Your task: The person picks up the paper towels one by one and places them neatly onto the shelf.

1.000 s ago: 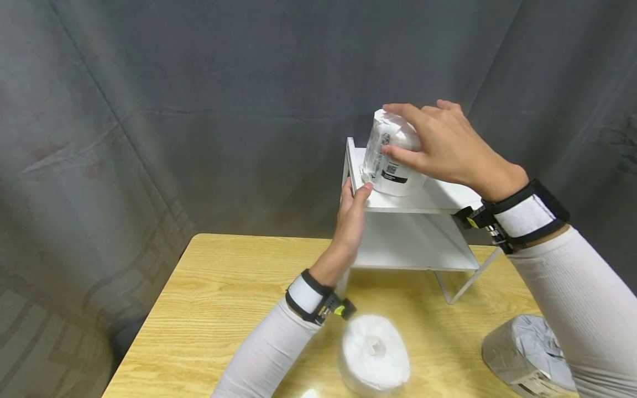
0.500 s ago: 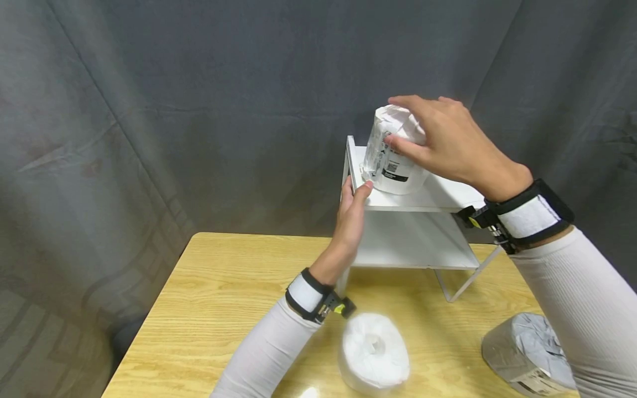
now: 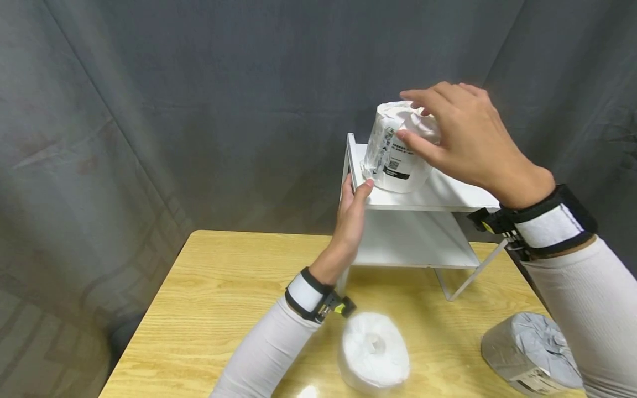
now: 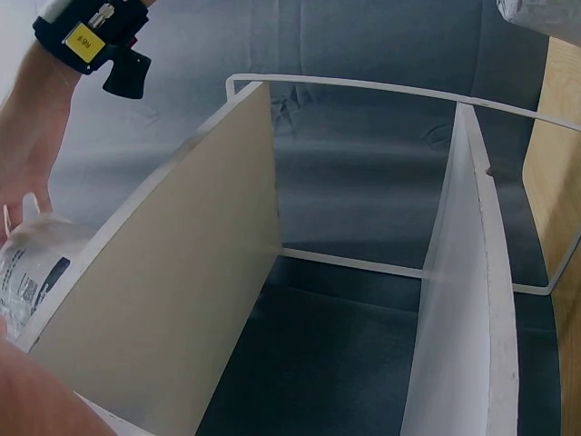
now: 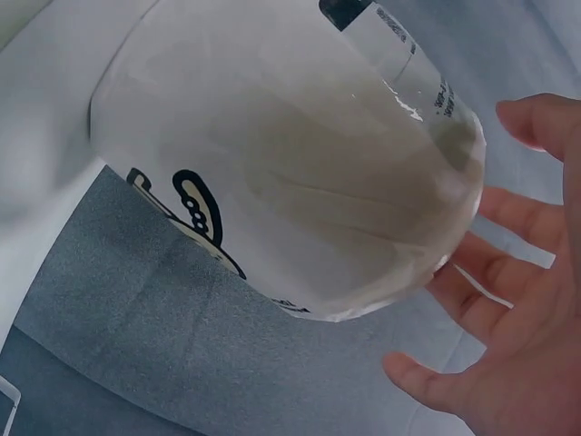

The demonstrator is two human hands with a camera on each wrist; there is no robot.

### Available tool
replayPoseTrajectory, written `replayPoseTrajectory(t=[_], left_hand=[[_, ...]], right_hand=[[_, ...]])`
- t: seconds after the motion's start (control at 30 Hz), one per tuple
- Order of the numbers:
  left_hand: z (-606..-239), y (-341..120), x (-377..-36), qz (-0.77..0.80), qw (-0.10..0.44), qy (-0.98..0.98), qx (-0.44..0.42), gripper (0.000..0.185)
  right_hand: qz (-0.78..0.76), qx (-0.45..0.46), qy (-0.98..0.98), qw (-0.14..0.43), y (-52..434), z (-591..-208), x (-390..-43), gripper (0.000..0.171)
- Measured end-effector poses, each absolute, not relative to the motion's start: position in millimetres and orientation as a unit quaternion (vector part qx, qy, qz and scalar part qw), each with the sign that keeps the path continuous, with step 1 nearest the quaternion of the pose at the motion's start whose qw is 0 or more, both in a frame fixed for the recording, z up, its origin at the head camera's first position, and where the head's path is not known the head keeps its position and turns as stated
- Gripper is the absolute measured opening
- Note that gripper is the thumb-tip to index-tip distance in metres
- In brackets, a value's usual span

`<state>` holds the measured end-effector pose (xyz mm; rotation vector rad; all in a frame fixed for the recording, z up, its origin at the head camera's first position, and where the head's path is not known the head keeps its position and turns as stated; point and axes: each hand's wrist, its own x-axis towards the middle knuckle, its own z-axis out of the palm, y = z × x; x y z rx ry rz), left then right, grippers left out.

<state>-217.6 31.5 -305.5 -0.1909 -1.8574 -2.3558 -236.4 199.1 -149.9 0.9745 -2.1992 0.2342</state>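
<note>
A plastic-wrapped white paper roll [image 3: 395,163] stands upright on the top board of a white two-level shelf [image 3: 438,196] at the table's back. My right hand [image 3: 412,114] hovers over the roll's top and right side. In the right wrist view its fingers [image 5: 508,227] are spread, with a gap to the roll [image 5: 290,163]. My left hand [image 3: 354,199] grips the shelf's front left corner, thumb on the top board and fingers on the side. The left wrist view shows the shelf's boards [image 4: 182,300] and the roll [image 4: 32,263] at the left edge.
An unwrapped white roll [image 3: 374,351] lies on the wooden table [image 3: 224,287] near the front. A grey wrapped roll [image 3: 530,351] sits at the front right. A dark curtain hangs behind the shelf. The shelf's lower board holds nothing.
My right hand has risen and drawn back to the right, its fingers coming off the wrapped roll. The roll stays on the top board. The left hand has not moved.
</note>
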Motion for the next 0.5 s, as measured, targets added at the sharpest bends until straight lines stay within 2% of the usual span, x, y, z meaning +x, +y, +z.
replayPoseTrajectory(t=[0.5], left_hand=[[-304,32,-215,-0.782,0.065,-0.617,-0.061,0.074]], right_hand=[[0.072,0.386,-0.845,0.363,209,-151,-224,0.060]])
